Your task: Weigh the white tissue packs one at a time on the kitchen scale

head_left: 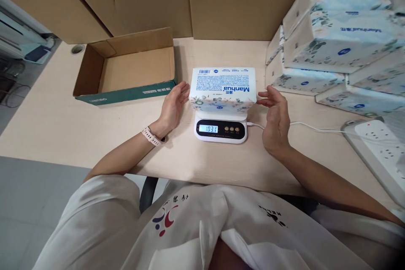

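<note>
A white and blue pack of tissues [223, 88] with printed text and flowers rests on a white kitchen scale [220, 130] in the middle of the table. The scale's lit display appears to read 103.1. My left hand [173, 105] is beside the pack's left end, palm turned toward it, fingers stretched out and holding nothing. On the other side, my right hand [276, 120] has its fingers apart near the pack's right end. Whether any fingertip touches the pack is hard to tell.
An open cardboard box [133, 67] with a green side stands at the back left. Several more tissue packs [344, 42] are stacked at the right. A white cable [311, 126] runs from the scale toward a power strip [379, 141]. Cardboard panels [234, 2] line the back edge.
</note>
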`<action>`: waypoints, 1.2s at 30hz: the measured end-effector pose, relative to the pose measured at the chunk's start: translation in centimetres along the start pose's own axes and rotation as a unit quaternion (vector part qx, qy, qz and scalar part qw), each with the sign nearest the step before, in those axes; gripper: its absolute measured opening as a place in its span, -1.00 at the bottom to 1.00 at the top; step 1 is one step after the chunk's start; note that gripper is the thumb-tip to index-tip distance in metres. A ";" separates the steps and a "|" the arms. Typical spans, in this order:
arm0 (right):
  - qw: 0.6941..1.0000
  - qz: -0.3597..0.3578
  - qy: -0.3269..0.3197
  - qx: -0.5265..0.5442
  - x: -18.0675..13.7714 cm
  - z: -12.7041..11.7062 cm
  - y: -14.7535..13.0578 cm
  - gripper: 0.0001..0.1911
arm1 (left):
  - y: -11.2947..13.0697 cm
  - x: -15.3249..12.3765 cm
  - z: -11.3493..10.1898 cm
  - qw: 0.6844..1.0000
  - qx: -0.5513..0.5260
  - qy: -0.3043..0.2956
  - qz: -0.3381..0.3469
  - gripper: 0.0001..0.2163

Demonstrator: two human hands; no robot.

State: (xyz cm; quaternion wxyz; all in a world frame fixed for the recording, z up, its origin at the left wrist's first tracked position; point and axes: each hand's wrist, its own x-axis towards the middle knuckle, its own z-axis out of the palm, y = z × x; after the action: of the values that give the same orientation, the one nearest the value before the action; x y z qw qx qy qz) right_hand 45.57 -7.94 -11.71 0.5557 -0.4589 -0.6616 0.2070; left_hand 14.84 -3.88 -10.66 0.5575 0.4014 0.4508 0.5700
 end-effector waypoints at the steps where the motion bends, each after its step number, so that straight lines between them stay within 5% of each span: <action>1: 1.000 0.001 -0.002 0.000 0.0 0.0 0.0 -0.49 | 0.0 0.0 0.0 1.000 0.004 -0.001 0.002 -0.61; 36: 0.999 -0.031 -0.024 -0.031 -0.2 0.2 -0.2 -0.51 | 0.5 -0.6 0.5 1.000 0.028 -0.012 -0.007 -0.75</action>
State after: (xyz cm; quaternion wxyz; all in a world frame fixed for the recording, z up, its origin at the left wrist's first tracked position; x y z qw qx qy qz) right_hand 45.33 -8.19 -11.73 0.5312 -0.4501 -0.6947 0.1806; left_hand 15.26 -4.41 -10.00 0.5553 0.4205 0.4629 0.5483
